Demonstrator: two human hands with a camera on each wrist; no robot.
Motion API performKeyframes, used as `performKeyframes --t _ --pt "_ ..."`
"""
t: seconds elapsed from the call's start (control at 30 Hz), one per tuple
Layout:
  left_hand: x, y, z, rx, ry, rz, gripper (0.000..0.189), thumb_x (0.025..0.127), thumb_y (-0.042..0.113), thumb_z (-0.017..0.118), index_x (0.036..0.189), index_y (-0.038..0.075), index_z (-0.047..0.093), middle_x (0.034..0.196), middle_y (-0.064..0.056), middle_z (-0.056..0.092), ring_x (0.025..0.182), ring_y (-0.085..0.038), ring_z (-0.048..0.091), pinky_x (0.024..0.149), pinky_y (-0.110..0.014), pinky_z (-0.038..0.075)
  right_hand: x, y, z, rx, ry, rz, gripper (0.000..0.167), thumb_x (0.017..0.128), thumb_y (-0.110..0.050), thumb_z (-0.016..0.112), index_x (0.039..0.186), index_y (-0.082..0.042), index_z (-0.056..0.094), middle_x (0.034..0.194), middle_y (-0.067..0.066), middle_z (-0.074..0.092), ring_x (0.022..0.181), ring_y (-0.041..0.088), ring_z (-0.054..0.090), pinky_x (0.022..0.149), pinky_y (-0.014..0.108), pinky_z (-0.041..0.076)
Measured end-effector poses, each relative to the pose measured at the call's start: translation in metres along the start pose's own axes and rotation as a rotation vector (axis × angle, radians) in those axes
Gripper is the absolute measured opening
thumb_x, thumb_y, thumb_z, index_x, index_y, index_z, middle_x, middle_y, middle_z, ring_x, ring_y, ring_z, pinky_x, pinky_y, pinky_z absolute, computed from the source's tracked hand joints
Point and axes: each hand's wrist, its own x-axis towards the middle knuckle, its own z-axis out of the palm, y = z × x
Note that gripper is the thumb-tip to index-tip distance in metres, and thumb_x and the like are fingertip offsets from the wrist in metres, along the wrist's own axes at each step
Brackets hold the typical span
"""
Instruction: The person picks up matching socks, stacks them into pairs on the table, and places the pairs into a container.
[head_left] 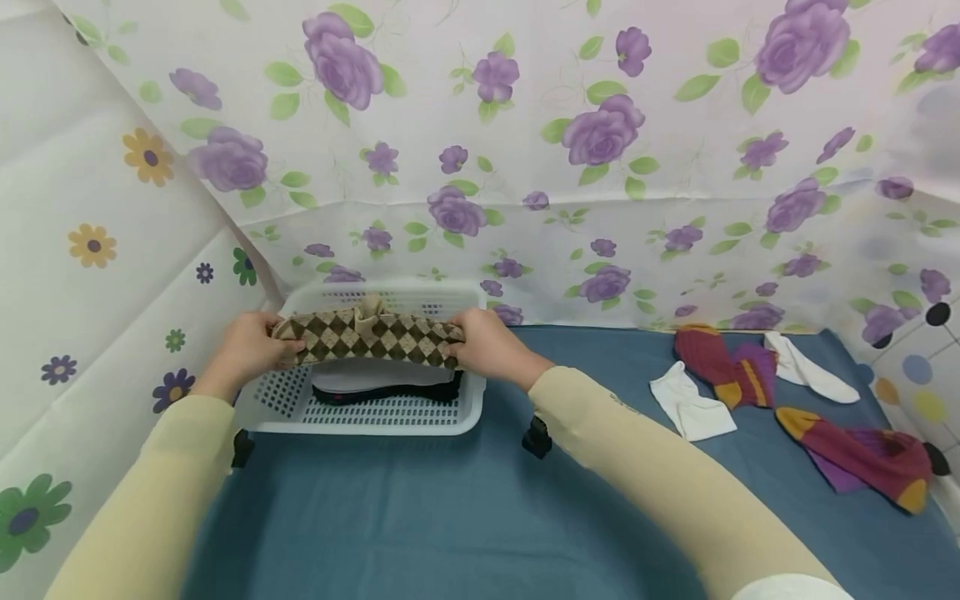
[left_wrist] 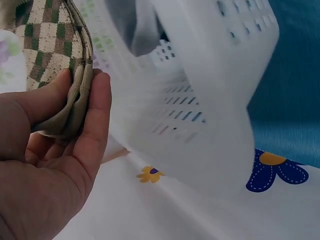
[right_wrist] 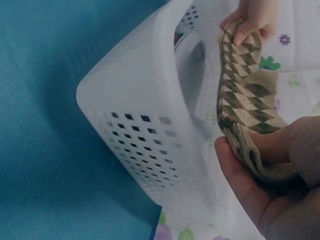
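A pair of brown-and-beige checkered socks (head_left: 397, 340) stretches level between both hands over a white plastic basket (head_left: 360, 428). My left hand (head_left: 251, 350) pinches one end between thumb and fingers, and my right hand (head_left: 487, 343) pinches the other. In the left wrist view, layered edges of the socks (left_wrist: 52, 47) lie between the thumb and fingers. The right wrist view shows the ribbed cuff end of the socks (right_wrist: 247, 100) in the right grip. Inside the basket, below the socks, lie a light grey folded piece (head_left: 382, 375) and a black one (head_left: 382, 393).
On the blue cloth (head_left: 390, 517) at the right lie maroon socks with mustard toes and heels (head_left: 862, 458), another maroon and purple pair (head_left: 708, 358), and white socks (head_left: 693, 404). Black clips (head_left: 537, 437) sit by the basket. Flowered sheets (head_left: 525, 125) hang behind and at the left.
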Motion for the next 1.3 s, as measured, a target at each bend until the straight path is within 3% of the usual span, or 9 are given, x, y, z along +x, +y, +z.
performKeyframes --t 0.13,0.23,0.37,0.47,0.63,0.8,0.93,1.13,1.3 --pt "0.007 -0.004 0.003 0.044 -0.010 -0.021 0.036 0.086 0.021 0.067 0.108 -0.006 0.059 0.097 -0.024 0.064 0.069 -0.019 0.065 0.065 -0.038 0.057 0.008 0.000 0.004 -0.018 -0.024 0.023 0.039 0.092 -0.011 0.059 0.131 -0.006 0.054 0.134 0.011 0.054 0.038 0.011 0.033 0.044 0.025 0.035" --pt "0.009 -0.005 0.005 0.065 -0.022 -0.042 0.034 0.085 0.019 0.068 0.105 -0.007 0.059 0.091 -0.022 0.065 0.064 -0.018 0.064 0.063 -0.037 0.057 0.011 0.001 0.007 -0.037 -0.036 0.040 0.039 0.091 -0.010 0.059 0.130 -0.006 0.054 0.136 0.010 0.053 0.036 0.011 0.033 0.063 0.028 0.047" --pt "0.008 -0.004 0.007 0.109 -0.046 -0.069 0.034 0.083 0.020 0.069 0.103 -0.007 0.061 0.096 -0.024 0.063 0.067 -0.019 0.064 0.061 -0.034 0.055 0.015 0.003 0.010 -0.057 -0.029 0.052 0.026 0.090 -0.010 0.060 0.116 -0.006 0.061 0.086 0.005 0.067 0.041 0.010 0.039 0.082 0.029 0.045" --pt "0.009 -0.005 0.011 0.198 -0.024 -0.055 0.027 0.082 0.023 0.071 0.088 -0.001 0.062 0.087 -0.019 0.061 0.067 -0.018 0.060 0.056 -0.029 0.049 0.018 0.004 0.014 -0.059 -0.023 0.058 0.028 0.089 -0.008 0.060 0.117 -0.006 0.059 0.059 0.002 0.053 0.046 0.010 0.044 0.062 0.026 0.042" --pt "0.009 -0.002 0.016 0.290 0.023 -0.049 0.029 0.080 0.026 0.072 0.073 0.004 0.054 0.066 -0.007 0.054 0.061 -0.020 0.050 0.053 -0.028 0.039 0.017 0.000 0.020 -0.156 0.002 0.012 0.047 0.086 -0.011 0.065 0.131 -0.007 0.051 0.087 0.008 0.067 0.055 0.009 0.055 0.053 0.025 0.042" --pt "-0.003 0.011 0.009 0.280 0.078 -0.067 0.043 0.079 0.021 0.071 0.106 -0.009 0.059 0.100 -0.027 0.059 0.078 -0.030 0.058 0.058 -0.034 0.048 0.013 -0.002 0.023 -0.350 0.052 -0.095 0.039 0.085 -0.005 0.063 0.123 -0.008 0.058 0.111 0.008 0.061 0.077 0.010 0.059 0.060 0.022 0.050" --pt "-0.004 0.022 0.007 0.394 0.129 0.010 0.041 0.080 0.015 0.067 0.113 -0.007 0.058 0.105 -0.029 0.060 0.080 -0.033 0.058 0.060 -0.040 0.048 0.014 -0.003 0.022 -0.467 0.073 -0.134 0.040 0.082 0.000 0.065 0.121 -0.011 0.060 0.112 0.006 0.059 0.087 0.014 0.060 0.066 0.023 0.053" --pt "0.008 0.025 0.020 0.527 -0.019 0.165 0.032 0.084 0.002 0.060 0.115 -0.003 0.062 0.107 -0.024 0.064 0.091 -0.036 0.062 0.075 -0.047 0.052 0.022 -0.001 0.025 -0.665 0.064 -0.258 0.034 0.080 -0.005 0.071 0.112 -0.014 0.067 0.101 0.002 0.063 0.090 0.014 0.059 0.074 0.025 0.053" --pt "0.008 0.010 0.025 0.505 -0.138 0.090 0.043 0.085 0.011 0.064 0.125 -0.002 0.056 0.115 -0.028 0.060 0.080 -0.030 0.061 0.067 -0.041 0.050 0.028 0.004 0.028 -0.867 -0.006 -0.271 0.014 0.086 -0.012 0.067 0.098 -0.019 0.071 0.088 -0.003 0.066 0.080 0.012 0.061 0.072 0.026 0.053"
